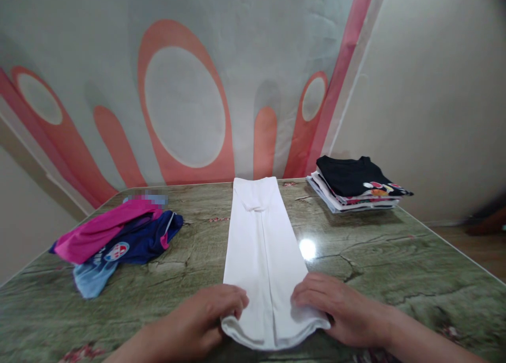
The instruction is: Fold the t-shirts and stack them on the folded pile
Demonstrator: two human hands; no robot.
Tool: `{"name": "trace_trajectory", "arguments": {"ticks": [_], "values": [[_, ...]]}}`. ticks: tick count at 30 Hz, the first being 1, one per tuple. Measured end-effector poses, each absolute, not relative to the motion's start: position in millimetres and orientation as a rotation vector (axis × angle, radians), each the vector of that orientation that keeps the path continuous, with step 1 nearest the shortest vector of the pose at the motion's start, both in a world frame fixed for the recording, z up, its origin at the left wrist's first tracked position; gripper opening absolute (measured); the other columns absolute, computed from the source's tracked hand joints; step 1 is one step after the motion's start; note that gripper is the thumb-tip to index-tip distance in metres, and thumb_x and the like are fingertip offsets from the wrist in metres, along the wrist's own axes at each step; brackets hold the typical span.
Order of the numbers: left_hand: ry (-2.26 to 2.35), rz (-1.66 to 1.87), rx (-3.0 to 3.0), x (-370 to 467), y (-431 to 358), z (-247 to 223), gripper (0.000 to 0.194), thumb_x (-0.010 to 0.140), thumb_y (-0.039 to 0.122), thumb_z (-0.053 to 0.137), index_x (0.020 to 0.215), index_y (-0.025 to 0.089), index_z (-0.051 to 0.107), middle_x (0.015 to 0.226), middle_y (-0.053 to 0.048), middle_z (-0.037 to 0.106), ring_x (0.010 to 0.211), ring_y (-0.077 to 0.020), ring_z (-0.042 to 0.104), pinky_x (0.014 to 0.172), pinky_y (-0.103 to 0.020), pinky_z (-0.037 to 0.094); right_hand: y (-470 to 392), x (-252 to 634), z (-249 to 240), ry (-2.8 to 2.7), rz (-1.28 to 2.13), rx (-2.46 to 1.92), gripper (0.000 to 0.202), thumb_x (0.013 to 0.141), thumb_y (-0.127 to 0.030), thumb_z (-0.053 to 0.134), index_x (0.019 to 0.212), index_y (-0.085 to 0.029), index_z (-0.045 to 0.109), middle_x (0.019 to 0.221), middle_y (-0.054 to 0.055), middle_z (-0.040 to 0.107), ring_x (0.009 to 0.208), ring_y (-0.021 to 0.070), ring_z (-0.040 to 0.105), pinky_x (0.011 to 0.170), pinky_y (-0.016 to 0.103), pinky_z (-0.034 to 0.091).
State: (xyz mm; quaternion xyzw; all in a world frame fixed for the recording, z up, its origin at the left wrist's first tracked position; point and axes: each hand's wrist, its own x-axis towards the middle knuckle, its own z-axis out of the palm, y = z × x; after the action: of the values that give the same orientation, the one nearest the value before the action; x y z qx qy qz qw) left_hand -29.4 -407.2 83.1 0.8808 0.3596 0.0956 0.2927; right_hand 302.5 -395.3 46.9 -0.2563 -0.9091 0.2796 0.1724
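A white shirt (256, 257), folded into a long narrow strip, lies lengthwise on the table in front of me. Its far end reaches the table's back edge, and two folded edges meet along its middle. The near end is curved and slightly lifted at the corners. My left hand (211, 313) is closed on the near left corner, fingers curled over the top and thumb at the side. On the near right corner, my right hand (336, 307) is closed in the same way, with its fingertips pressing on the cloth.
At the left, a loose heap of pink, navy and light blue clothes (118, 236) lies on the green marbled table (190, 278). A stack of folded clothes (351, 181), black shirt on top, sits at the back right. Behind stands a patterned wall (245, 62).
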Motion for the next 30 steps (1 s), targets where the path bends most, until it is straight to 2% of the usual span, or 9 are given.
{"name": "trace_trajectory", "arguments": {"ticks": [2,5,8,11,13,18,21,25,30], "values": [[0.923,0.251,2.146,-33,-395,85,0.021,0.087,0.024,0.05,0.104,0.024,0.062,0.103,-0.003,0.067,0.095,-0.0185,0.06,0.087,-0.028,0.043,-386,300,48,-2.512,0.916,-0.722,0.037,0.074,-0.003,0.049,0.099,-0.024,0.067,0.103,0.004,0.07,0.099,0.0164,0.063,0.091,0.031,0.046],[0.941,0.291,1.806,-36,-372,80,0.019,0.086,0.032,0.055,0.099,0.021,0.062,0.096,-0.001,0.066,0.089,-0.0177,0.058,0.081,-0.026,0.044,-364,300,41,-2.262,1.254,-0.901,0.025,0.078,-0.011,0.051,0.089,-0.022,0.072,0.091,0.001,0.073,0.09,0.0186,0.066,0.087,0.032,0.048],[0.996,0.45,1.388,-36,-352,60,0.033,0.081,0.045,0.064,0.101,0.018,0.06,0.094,-0.002,0.065,0.087,-0.0178,0.058,0.077,-0.026,0.044,-341,300,27,-1.811,1.648,-1.068,0.023,0.081,-0.028,0.058,0.098,-0.018,0.071,0.091,0.002,0.073,0.089,0.0224,0.067,0.086,0.036,0.049],[1.044,0.59,1.089,-33,-343,38,0.047,0.075,0.05,0.07,0.106,0.017,0.057,0.097,-0.005,0.064,0.084,-0.018,0.059,0.071,-0.026,0.045,-332,299,16,-1.46,1.826,-1.083,0.042,0.078,-0.041,0.066,0.111,-0.016,0.066,0.099,0.006,0.072,0.087,0.023,0.067,0.081,0.038,0.051],[1.088,0.67,1.053,-30,-344,30,0.049,0.073,0.052,0.073,0.103,0.017,0.056,0.093,-0.004,0.064,0.078,-0.0168,0.058,0.067,-0.025,0.044,-335,298,14,-1.374,1.819,-1.073,0.046,0.077,-0.045,0.068,0.113,-0.016,0.064,0.102,0.007,0.072,0.085,0.0225,0.067,0.079,0.037,0.051],[1.158,0.788,1.186,-26,-349,30,0.046,0.074,0.055,0.071,0.094,0.017,0.056,0.083,-0.001,0.064,0.073,-0.0155,0.056,0.064,-0.024,0.041,-345,296,17,-1.324,1.687,-1.062,0.042,0.081,-0.047,0.066,0.112,-0.018,0.063,0.105,0.006,0.071,0.091,0.0213,0.065,0.085,0.035,0.049],[1.158,0.744,1.186,-25,-348,29,0.045,0.074,0.056,0.069,0.092,0.018,0.055,0.077,0.001,0.062,0.066,-0.0137,0.055,0.059,-0.022,0.04,-343,297,11,-1.329,1.72,-1.191,0.041,0.079,-0.048,0.066,0.106,-0.017,0.063,0.094,0.005,0.072,0.081,0.0198,0.065,0.072,0.032,0.051],[1.212,0.668,1.182,-26,-344,19,0.047,0.074,0.059,0.066,0.094,0.018,0.052,0.067,0.005,0.055,0.052,-0.01,0.047,0.047,-0.019,0.035,-337,298,2,-1.363,1.683,-1.347,0.04,0.078,-0.052,0.065,0.093,-0.015,0.063,0.079,0.001,0.068,0.066,0.0164,0.061,0.056,0.025,0.046],[1.231,0.732,1.264,-26,-344,12,0.045,0.079,0.061,0.058,0.095,0.019,0.052,0.066,0.005,0.053,0.053,-0.0104,0.047,0.046,-0.019,0.036,-340,299,1,-1.366,1.655,-1.336,0.037,0.08,-0.053,0.061,0.089,-0.016,0.061,0.079,0.001,0.066,0.067,0.0155,0.059,0.057,0.025,0.048]]}}
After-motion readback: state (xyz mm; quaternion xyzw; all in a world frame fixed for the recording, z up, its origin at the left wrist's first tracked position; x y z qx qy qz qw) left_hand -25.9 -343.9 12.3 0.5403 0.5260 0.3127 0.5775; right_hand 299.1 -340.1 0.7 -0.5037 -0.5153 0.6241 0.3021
